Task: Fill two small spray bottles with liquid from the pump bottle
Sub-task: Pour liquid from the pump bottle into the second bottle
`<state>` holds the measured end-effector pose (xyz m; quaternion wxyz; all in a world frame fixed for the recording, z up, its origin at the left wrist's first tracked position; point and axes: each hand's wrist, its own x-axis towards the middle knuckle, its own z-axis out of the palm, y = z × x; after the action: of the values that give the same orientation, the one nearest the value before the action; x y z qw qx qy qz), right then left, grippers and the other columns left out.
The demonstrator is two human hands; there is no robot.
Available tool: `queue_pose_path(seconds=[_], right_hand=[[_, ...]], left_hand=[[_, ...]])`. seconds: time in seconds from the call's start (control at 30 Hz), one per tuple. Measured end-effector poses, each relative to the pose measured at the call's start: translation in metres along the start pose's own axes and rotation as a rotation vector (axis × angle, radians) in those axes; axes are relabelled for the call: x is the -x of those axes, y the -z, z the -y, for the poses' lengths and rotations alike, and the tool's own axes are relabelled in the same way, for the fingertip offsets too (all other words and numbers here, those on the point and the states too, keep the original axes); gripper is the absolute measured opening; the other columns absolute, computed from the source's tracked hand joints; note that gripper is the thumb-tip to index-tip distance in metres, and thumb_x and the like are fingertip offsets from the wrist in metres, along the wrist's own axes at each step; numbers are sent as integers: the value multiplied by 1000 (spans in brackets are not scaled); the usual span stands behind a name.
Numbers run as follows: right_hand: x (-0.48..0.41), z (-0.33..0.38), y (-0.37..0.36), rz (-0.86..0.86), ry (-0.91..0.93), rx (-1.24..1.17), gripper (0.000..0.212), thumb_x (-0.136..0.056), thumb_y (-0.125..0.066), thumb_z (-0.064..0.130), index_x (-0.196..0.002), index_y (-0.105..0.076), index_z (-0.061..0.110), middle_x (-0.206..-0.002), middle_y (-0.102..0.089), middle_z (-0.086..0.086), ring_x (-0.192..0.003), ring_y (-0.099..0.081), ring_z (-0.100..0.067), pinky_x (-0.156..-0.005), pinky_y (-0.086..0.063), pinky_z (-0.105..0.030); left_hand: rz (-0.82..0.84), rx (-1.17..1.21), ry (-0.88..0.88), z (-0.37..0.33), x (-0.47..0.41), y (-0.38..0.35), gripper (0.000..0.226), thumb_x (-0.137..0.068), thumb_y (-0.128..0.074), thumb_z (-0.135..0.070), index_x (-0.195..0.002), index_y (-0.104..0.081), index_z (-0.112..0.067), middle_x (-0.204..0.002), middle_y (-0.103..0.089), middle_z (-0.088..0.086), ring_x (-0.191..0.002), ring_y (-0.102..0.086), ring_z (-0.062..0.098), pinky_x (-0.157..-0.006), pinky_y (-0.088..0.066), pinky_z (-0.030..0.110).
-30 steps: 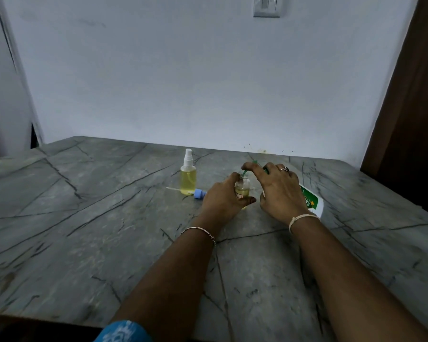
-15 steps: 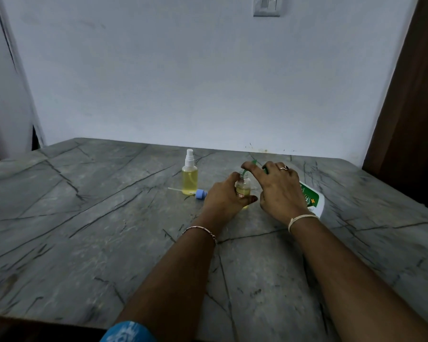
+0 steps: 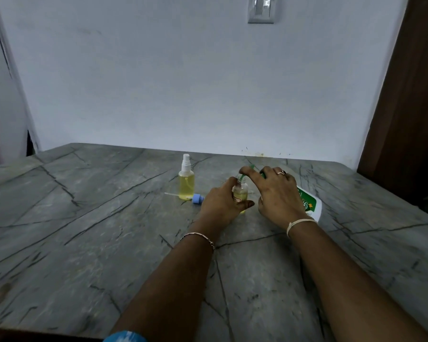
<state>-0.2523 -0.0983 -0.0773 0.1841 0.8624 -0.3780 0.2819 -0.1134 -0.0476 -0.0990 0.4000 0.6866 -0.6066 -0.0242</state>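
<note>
Counter (image 3: 84, 243) of grey veined stone fills the near ground, with two bare forearms reaching out across it. Left hand (image 3: 219, 202) has its grip closed round the small open bottle (image 3: 240, 191), thumb across the front, standing it on the counter. A little yellow liquid shows inside, well short of full. Right hand (image 3: 278, 193) lies over the pump bottle (image 3: 310, 204), which leans toward the small one. Its grip is wrapped over the pump head, forefinger stretched along the green spout (image 3: 251, 166), whose tip sits right at the open neck.

By the look of it, the second fill is under way. Doing it well means holding the neck directly under the spout tip, pressing in slow, full strokes, and bracing the small bottle against tipping.

Just beyond the left hand lies the blue spray cap (image 3: 198, 199) with its tube, loose on the counter. Behind that stands the first spray bottle (image 3: 186, 185), capped and nearly full of yellow liquid.
</note>
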Motion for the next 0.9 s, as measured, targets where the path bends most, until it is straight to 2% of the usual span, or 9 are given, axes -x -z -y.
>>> queue_pose_path(seconds=[0.1, 0.4, 0.53, 0.73, 0.9], right_hand=[[0, -2, 0, -1, 2, -2, 79, -81, -63, 12, -141, -22, 44, -123, -53, -7, -118, -47, -29, -98, -39, -47], [-2, 2, 4, -19, -12, -26, 71, -76, -66, 13, -135, -34, 36, -122, -53, -5, -117, -47, -27, -98, -37, -46], [-2, 2, 4, -8, -15, -41, 73, -76, -66, 13, -136, -32, 37, -122, -54, -6, -117, -48, -28, -98, -37, -46], [1, -1, 2, 17, 6, -20, 83, -81, -64, 14, -143, -18, 45, -122, -52, -6, -117, -47, -28, -98, -39, -47], [-2, 0, 4, 19, -4, -45, 76, -79, -63, 13, -139, -26, 41, -122, -53, -5, -117, -47, -28, -98, -38, -46]], left_hand=[[-17, -5, -1, 2, -1, -1, 57, -76, -71, -50, -121, -46, -26, -104, -67, 3, -96, -62, 24, -80, -52, 35], [-28, -10, -19, 2, -2, -2, 59, -77, -71, -47, -126, -45, -26, -108, -67, 4, -98, -61, 24, -81, -51, 34], [-14, 8, -17, 2, -2, 0, 60, -77, -71, -49, -125, -46, -24, -109, -67, 4, -97, -62, 22, -81, -51, 32], [1, 30, -6, 3, -2, -1, 63, -76, -71, -51, -126, -45, -23, -110, -67, 4, -100, -62, 22, -84, -51, 34], [-11, 41, -21, 4, -3, 0, 60, -75, -73, -49, -124, -47, -25, -107, -68, 2, -97, -63, 20, -80, -48, 29]])
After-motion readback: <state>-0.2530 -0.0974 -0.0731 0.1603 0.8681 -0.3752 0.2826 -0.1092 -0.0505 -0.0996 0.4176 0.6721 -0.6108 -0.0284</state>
